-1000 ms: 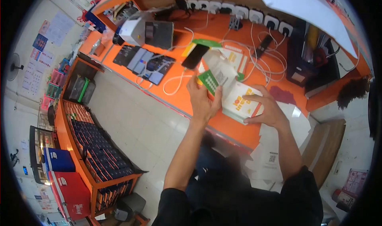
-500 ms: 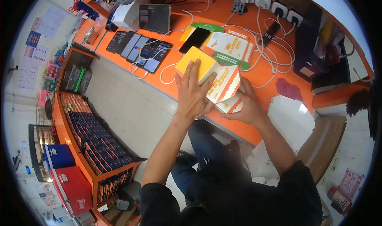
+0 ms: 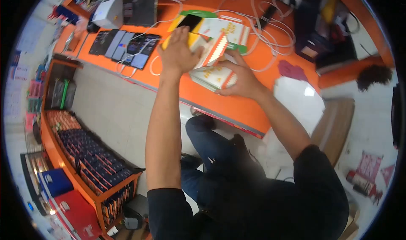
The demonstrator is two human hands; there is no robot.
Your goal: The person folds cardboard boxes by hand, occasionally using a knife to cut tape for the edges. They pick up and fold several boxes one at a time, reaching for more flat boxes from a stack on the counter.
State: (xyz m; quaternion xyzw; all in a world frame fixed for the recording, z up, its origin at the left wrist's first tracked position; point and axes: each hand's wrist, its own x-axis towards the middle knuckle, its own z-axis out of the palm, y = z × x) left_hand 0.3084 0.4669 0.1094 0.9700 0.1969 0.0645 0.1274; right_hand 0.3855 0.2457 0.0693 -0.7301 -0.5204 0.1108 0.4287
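Observation:
My left hand [image 3: 178, 56] rests with spread fingers on a yellow and white box [image 3: 196, 42] on the orange desk [image 3: 237, 106]. My right hand [image 3: 240, 79] has its fingers wrapped round the right end of a white printed carton [image 3: 211, 76], which has an orange scalloped edge. A raised orange and white flap [image 3: 216, 49] stands between the two hands. Beyond the box lie a black phone [image 3: 190, 22] and a flat printed sheet [image 3: 228, 30] with green edges.
Several phones [image 3: 123, 46] with white cables lie at the left of the desk, before a dark tablet [image 3: 140, 10] and a white device [image 3: 109, 13]. A pink cloth [image 3: 292, 70] and white sheets [image 3: 298, 102] are at the right. Shelves of dark boxes [image 3: 91, 155] stand at lower left.
The view has shifted, so the desk sits higher and further left. The white carton in my right hand now shows more clearly, lower and apart from the yellow box under my left hand.

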